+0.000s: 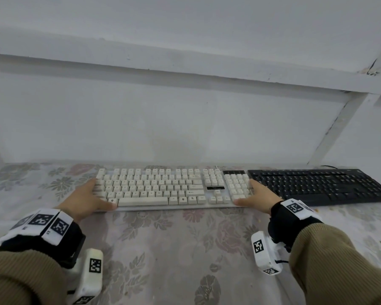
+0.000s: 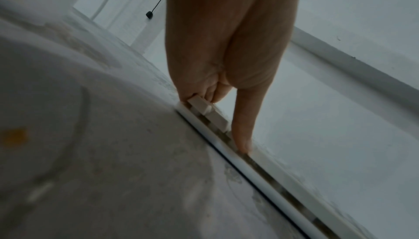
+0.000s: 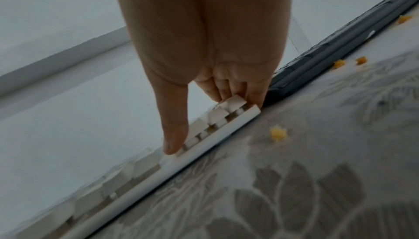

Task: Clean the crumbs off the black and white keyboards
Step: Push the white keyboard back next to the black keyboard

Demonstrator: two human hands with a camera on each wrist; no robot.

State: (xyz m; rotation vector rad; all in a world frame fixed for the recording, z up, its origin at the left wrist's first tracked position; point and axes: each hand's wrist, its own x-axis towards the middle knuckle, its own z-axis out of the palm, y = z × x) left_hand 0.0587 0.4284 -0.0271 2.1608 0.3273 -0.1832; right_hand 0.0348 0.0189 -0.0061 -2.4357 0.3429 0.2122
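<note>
The white keyboard point(image 1: 158, 188) lies flat on the floral tablecloth, close to the wall. My left hand point(image 1: 86, 199) grips its left end, thumb point(image 2: 242, 135) on the front row of keys and fingers curled round the side. My right hand point(image 1: 257, 197) grips the right end by the number pad, thumb point(image 3: 174, 135) on the front keys. The black keyboard point(image 1: 317, 186) lies directly to the right, its left end touching my right hand's fingers. Yellow crumbs point(image 3: 277, 133) lie on the cloth near the white keyboard's front rim point(image 3: 204, 146); more crumbs point(image 3: 339, 63) sit by the black keyboard point(image 3: 317, 49).
The table is covered by a grey floral cloth point(image 1: 185, 238) and backs onto a white wall point(image 1: 185, 128) with a white slanted frame bar point(image 1: 337, 128) at the right. A black cable point(image 1: 328, 166) runs from behind the black keyboard. Bare cloth stretches in front of both keyboards.
</note>
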